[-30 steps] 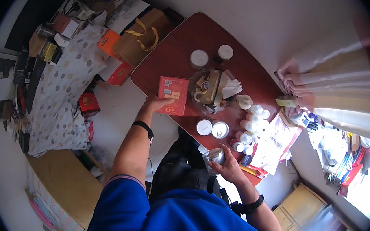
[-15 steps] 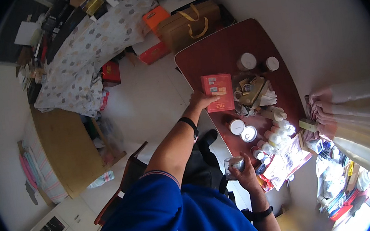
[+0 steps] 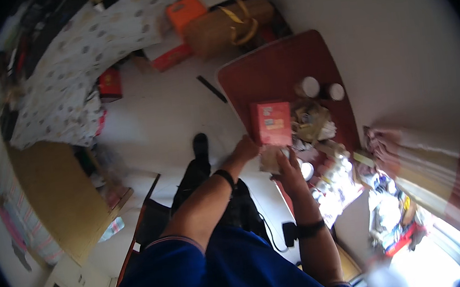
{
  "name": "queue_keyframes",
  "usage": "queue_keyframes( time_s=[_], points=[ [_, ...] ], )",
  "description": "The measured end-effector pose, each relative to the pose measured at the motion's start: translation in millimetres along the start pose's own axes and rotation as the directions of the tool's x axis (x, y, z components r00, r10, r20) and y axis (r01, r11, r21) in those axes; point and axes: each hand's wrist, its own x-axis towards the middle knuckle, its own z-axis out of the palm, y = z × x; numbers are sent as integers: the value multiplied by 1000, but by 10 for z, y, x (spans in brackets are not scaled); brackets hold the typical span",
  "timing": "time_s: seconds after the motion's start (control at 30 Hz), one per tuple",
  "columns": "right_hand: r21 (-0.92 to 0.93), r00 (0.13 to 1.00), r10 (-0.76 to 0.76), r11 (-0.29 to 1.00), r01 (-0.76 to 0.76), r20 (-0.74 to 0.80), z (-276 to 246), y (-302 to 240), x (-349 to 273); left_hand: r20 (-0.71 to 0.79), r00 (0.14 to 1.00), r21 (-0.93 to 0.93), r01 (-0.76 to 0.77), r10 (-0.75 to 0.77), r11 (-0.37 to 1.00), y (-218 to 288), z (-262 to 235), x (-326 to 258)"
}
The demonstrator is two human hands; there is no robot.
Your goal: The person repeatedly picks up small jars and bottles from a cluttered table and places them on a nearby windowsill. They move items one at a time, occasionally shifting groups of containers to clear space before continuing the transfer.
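A red box [image 3: 274,125] with small pale labels lies at the left side of the dark red table [image 3: 277,60]. My left hand [image 3: 246,148] is at the box's near left corner, its fingers smeared by motion; whether it touches the box is unclear. My right hand [image 3: 290,172] is closed around a clear jar [image 3: 269,160], held just in front of the box at the table's edge. Blur hides the jar's details. A white-lidded container [image 3: 306,171] stands on the table just beyond my right hand.
Two white-lidded jars [image 3: 309,87] stand at the far right of the table. Beside the box sits a heap of packets and crumpled paper [image 3: 313,121]; several white bottles [image 3: 334,172] stand nearer. A chair [image 3: 150,208] is at my left; a brown bag [image 3: 229,28] lies beyond the table.
My left hand has drawn back from the top of the red box to its near corner. My right hand has carried the jar up and left to the box. The view has shifted.
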Motion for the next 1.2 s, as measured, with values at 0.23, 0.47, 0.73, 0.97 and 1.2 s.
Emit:
queue_keyframes(
  time_s=[0.23,0.47,0.73,0.97,1.2],
  points=[
    [167,981,155,977,-134,-121,-115,-113,600,47,993,-416,118,-108,902,-35,95,-115],
    [151,995,98,984,-91,-36,-391,257,1076,159,970,-471,239,-185,849,122,-76,-199],
    [220,910,347,892,-395,226,-373,324,1144,164,961,-509,277,-225,815,133,-300,-248],
    [-472,926,-298,798,375,232,-639,449,1152,277,913,-514,403,-299,757,192,-421,-155],
    [410,835,292,765,-496,466,-660,143,1368,305,921,-636,386,-242,669,389,-550,-237]
  ],
)
